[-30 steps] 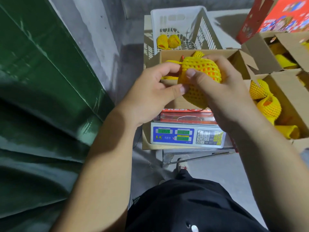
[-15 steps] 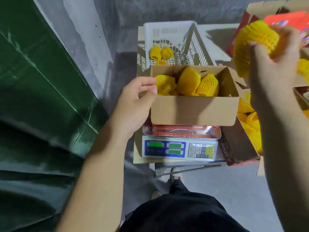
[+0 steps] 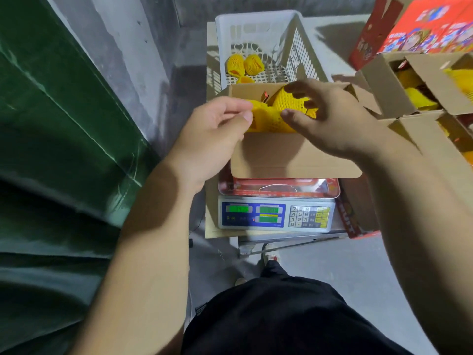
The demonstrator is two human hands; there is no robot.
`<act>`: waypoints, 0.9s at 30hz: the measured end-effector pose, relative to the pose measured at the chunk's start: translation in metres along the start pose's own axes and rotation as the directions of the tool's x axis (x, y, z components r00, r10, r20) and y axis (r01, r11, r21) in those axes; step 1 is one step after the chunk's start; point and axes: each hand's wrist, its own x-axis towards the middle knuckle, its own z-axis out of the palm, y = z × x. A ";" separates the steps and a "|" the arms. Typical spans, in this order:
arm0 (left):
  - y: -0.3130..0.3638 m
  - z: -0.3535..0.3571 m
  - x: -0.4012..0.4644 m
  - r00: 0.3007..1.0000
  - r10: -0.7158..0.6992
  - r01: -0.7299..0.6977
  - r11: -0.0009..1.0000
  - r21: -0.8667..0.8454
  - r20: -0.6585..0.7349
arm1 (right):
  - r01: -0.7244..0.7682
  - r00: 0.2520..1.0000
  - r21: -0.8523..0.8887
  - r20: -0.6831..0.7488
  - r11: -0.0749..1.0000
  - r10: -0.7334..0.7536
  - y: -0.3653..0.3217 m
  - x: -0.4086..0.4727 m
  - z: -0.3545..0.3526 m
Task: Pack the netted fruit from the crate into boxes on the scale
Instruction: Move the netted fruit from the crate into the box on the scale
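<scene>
My right hand (image 3: 330, 119) hangs over the box (image 3: 294, 155) on the scale (image 3: 276, 216), fingers (image 3: 298, 92) spread and loose around a netted fruit (image 3: 286, 103) that sits in the box. My left hand (image 3: 212, 134) is at the box's left edge, fingers curled, and I cannot tell if they pinch the net there. If I push down too hard, the box could slide on the scale, or the fruit could get squashed.

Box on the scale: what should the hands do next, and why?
Probably reach back to the white crate for another netted fruit. Both hands, left hand and right hand, hover over the box holding nothing, and a few fruit remain in the crate.
</scene>
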 end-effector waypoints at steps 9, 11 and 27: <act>-0.009 -0.008 -0.004 1.000 0.024 -0.023 0.999 0.049 -0.020 | 0.098 0.988 0.197 0.098 0.976 -0.119 -0.035 -0.016 0.010; -0.012 -0.009 -0.006 0.999 0.027 -0.026 0.998 0.059 -0.024 | 0.113 0.986 0.204 0.095 0.972 -0.135 -0.036 -0.017 0.011; -0.007 0.010 0.064 0.998 0.063 -0.065 0.983 0.173 0.018 | 0.106 0.983 0.305 0.114 0.946 -0.147 -0.009 0.039 0.007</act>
